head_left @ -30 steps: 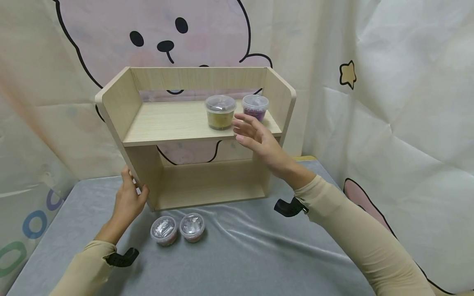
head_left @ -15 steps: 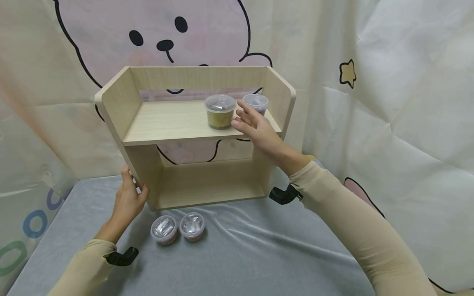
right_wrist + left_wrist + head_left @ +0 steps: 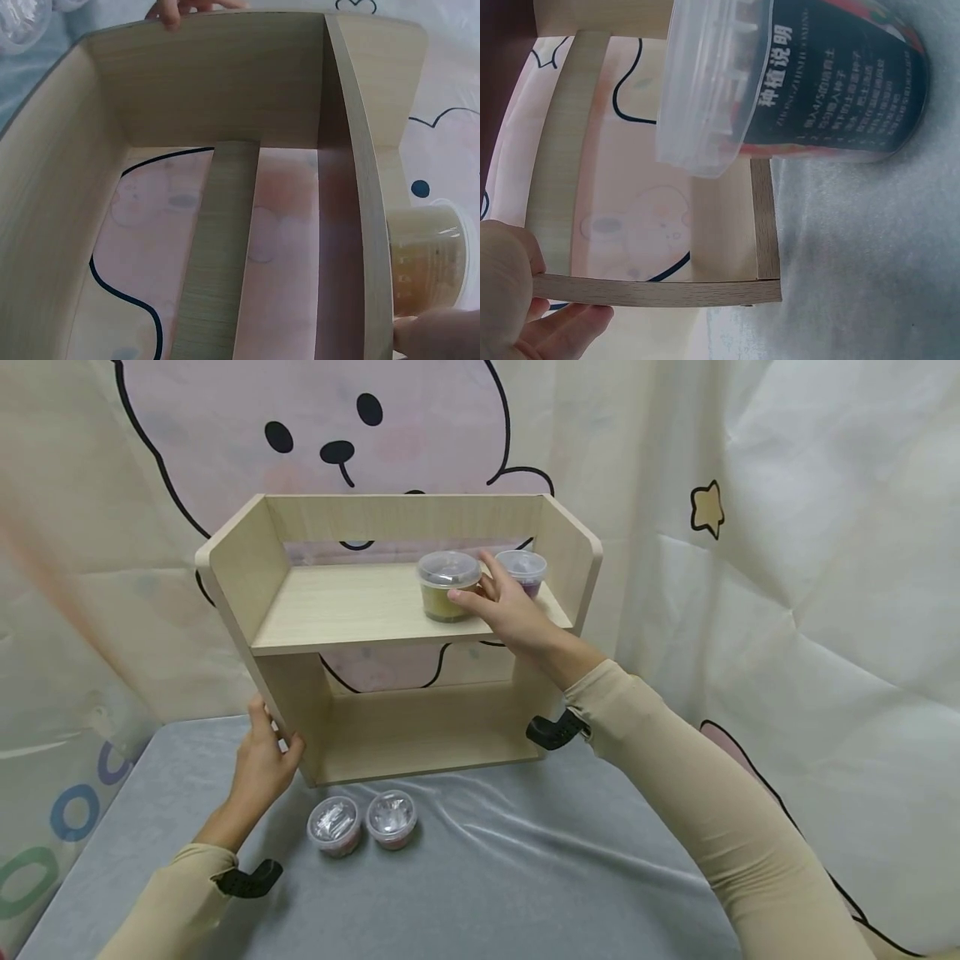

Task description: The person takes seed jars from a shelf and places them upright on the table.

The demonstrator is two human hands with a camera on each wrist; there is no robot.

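Observation:
A two-tier wooden shelf (image 3: 341,606) stands tilted in the head view. My left hand (image 3: 262,768) grips the edge of its left side panel, thumb on the near side and fingers outside. On the upper board sits a clear lidded plastic tub with yellow contents (image 3: 438,602). My right hand (image 3: 517,618) is at that tub, its thumb across the front and its fingers around the right side; the right wrist view shows the thumb (image 3: 439,334) at the tub. Partly hidden behind the fingers is a smaller lidded tub with purple contents (image 3: 528,568).
Two more lidded tubs, the left tub (image 3: 333,827) and the right tub (image 3: 392,820), stand on the grey cloth (image 3: 480,885) before the shelf. A dark-labelled tub (image 3: 832,82) looms close in the left wrist view. A printed curtain (image 3: 637,460) hangs behind.
My right hand has moved left and in to the yellow tub, its thumb now across the tub's front. The left hand and the shelf have stayed put.

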